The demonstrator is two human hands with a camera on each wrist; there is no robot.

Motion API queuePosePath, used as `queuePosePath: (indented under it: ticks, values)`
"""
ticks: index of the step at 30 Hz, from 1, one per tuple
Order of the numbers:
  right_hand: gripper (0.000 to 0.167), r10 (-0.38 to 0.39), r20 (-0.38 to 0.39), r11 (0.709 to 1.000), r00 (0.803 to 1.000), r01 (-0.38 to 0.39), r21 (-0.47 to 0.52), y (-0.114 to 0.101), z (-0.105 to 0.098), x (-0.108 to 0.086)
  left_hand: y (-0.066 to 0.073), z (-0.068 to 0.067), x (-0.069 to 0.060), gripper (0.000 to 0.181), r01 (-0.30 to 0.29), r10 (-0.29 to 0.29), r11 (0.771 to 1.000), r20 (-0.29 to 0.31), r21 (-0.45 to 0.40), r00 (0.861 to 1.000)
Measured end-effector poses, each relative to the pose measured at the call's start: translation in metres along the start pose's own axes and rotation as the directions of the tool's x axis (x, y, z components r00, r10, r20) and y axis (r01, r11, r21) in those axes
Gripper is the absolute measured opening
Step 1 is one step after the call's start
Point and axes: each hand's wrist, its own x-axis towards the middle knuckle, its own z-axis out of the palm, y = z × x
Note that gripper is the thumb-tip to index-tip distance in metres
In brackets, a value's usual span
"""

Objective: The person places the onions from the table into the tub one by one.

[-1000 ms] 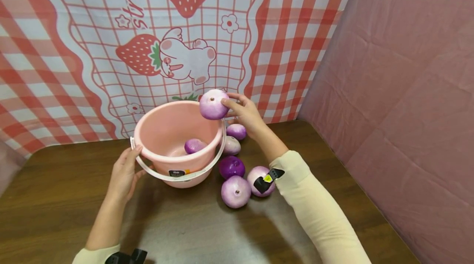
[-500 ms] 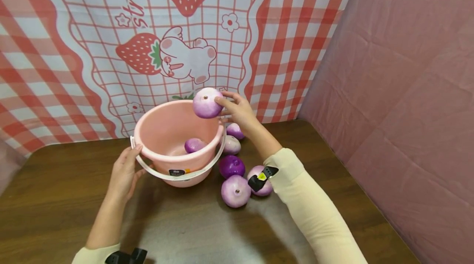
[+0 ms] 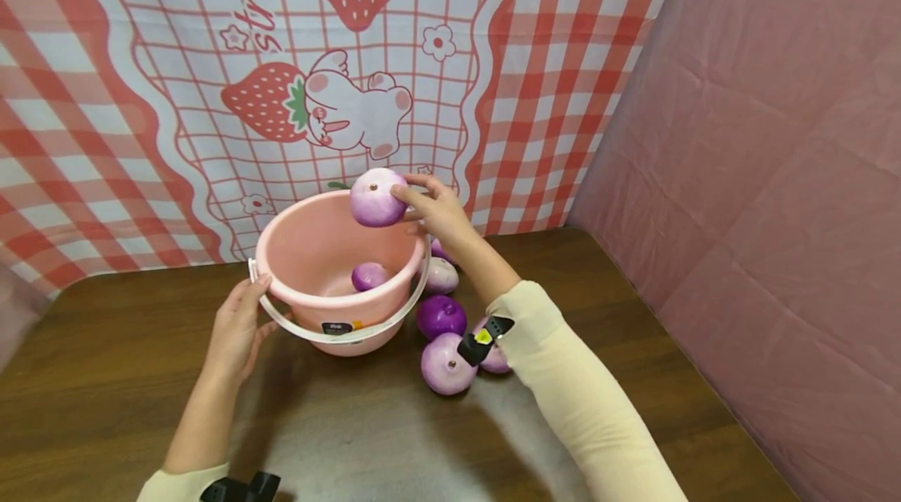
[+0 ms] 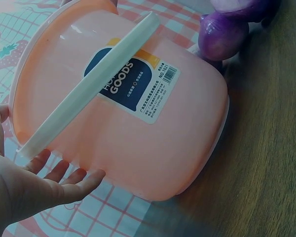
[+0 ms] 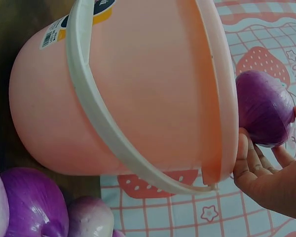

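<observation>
A pink bucket (image 3: 331, 302) with a white handle (image 3: 303, 334) stands on the wooden table. At its left side my left hand (image 3: 234, 334) holds the rim, thumb on the lip and fingers against the outer wall, as the left wrist view shows. My right hand (image 3: 443, 214) grips a purple onion (image 3: 378, 199) just above the right part of the bucket's opening; some fingers touch the rim in the right wrist view. Another purple onion (image 3: 369, 277) lies inside the bucket. The underside of the held onion's grip is partly hidden in the head view.
Right of the bucket, several onions lie close together, among them a dark purple onion (image 3: 441, 317), a pale onion (image 3: 441, 276) and a light onion (image 3: 448, 363). A red-checked strawberry cloth (image 3: 436, 95) hangs behind, and a pink cloth (image 3: 760, 158) hangs at the right.
My right hand has moved left with the onion, from the bucket's right edge to over its opening. The left hand and the bucket have stayed put.
</observation>
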Motion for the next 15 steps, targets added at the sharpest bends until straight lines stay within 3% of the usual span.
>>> queuePosePath:
  ticks: [15]
  values:
    - [0.045,0.011,0.015,0.999,1.000,-0.011,0.039,0.000,0.017,0.002,0.000,0.000,-0.001,0.009,-0.004,0.004,1.000,-0.001,-0.004,1.000]
